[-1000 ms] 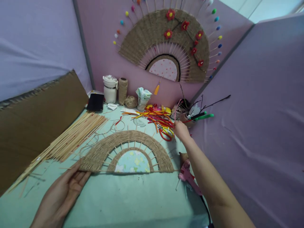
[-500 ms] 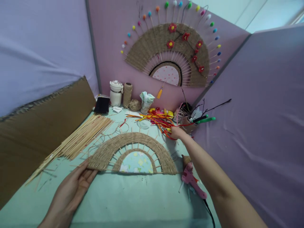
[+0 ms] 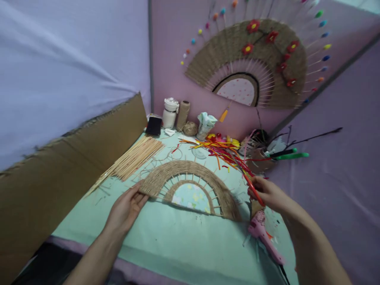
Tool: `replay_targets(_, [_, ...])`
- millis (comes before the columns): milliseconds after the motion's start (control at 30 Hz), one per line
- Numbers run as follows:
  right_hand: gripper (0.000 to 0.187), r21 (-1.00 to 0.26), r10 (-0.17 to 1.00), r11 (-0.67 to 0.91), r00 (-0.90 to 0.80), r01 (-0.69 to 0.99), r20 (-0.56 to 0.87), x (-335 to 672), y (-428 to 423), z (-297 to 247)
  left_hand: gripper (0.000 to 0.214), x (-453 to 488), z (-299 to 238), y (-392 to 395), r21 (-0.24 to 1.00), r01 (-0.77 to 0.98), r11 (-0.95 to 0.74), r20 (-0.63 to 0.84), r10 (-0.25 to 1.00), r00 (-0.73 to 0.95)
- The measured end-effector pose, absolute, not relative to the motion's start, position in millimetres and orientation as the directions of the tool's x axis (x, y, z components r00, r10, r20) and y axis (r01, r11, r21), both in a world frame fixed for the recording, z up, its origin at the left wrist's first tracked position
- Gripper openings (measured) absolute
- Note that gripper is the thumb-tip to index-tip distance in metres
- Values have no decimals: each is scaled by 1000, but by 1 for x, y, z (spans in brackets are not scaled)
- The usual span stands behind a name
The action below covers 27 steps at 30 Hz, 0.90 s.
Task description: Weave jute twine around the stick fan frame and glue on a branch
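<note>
A half-round woven twine fan point(image 3: 166, 173) with thin sticks and a floral cloth centre point(image 3: 191, 196) lies on the table. My left hand point(image 3: 127, 206) holds its left corner, the fingers at the lower edge. To the right of the fan, my right hand point(image 3: 265, 192) is closed around what look like red-handled scissors point(image 3: 255, 192), their far end pointing toward the pile of red, orange and yellow strips point(image 3: 219, 150). The fingers partly hide them. Just below that hand rests a pink glue gun point(image 3: 264, 233) with its cord trailing to the table's front edge.
Thin wooden sticks point(image 3: 138, 158) lie in a bundle by a cardboard panel point(image 3: 89, 142) on the left. Along the back stand a white jar point(image 3: 170, 114), a twine spool point(image 3: 183, 114) and a twine ball point(image 3: 190, 128). A finished fan point(image 3: 213, 51) hangs on the wall.
My right hand has drawn back from the strip pile toward me, now with the red-handled scissors in it. My left hand stays at the fan's corner. The view has turned left.
</note>
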State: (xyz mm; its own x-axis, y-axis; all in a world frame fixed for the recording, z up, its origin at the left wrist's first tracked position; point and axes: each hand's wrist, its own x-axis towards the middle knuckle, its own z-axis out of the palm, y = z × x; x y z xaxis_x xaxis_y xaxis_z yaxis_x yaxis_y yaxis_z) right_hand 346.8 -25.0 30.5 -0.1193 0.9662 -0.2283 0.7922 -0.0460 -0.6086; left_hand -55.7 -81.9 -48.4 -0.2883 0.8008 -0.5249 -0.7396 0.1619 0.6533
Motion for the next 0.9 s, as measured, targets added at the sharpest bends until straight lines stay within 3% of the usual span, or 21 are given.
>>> replay_targets(33, [24,-743,957,-80,-157,665,-244,336,-40,26,22,-56,-47,-83,644,-750,152,-524,801,-289])
replay_targets(100, [25,-851,933,-162,-204,500,-297,308,-69,14,20,-56,-44,-85,596,-790,144,-535,805,-257])
replay_targets(200, [25,-912,882,-242,-316,332,-349,260,-105,-3,21,-59,-43,-89,502,-857,119,-529,826,-195])
replay_targets(333, [27,-949,855,-256,-414,184,-311,206,-132,-19,28,-65,-44,-94,447,-887,116,-475,871,-125])
replay_targets(467, [32,-959,907,-237,-318,157,-276,178,-145,-36,17,-63,-46,-96,446,-891,86,-432,892,-130])
replay_targets(600, [37,-941,932,-250,-206,228,-298,176,-154,-55,9,-43,-47,-90,531,-847,-7,-378,893,-244])
replay_targets(733, [45,-942,941,-258,-165,214,-295,179,-161,-64,11,-18,-48,-76,553,-825,-113,-297,899,-322])
replay_targets(900, [45,-970,974,-201,-74,136,-212,175,-165,-75,19,-4,-46,-59,549,-811,-200,-341,833,-436])
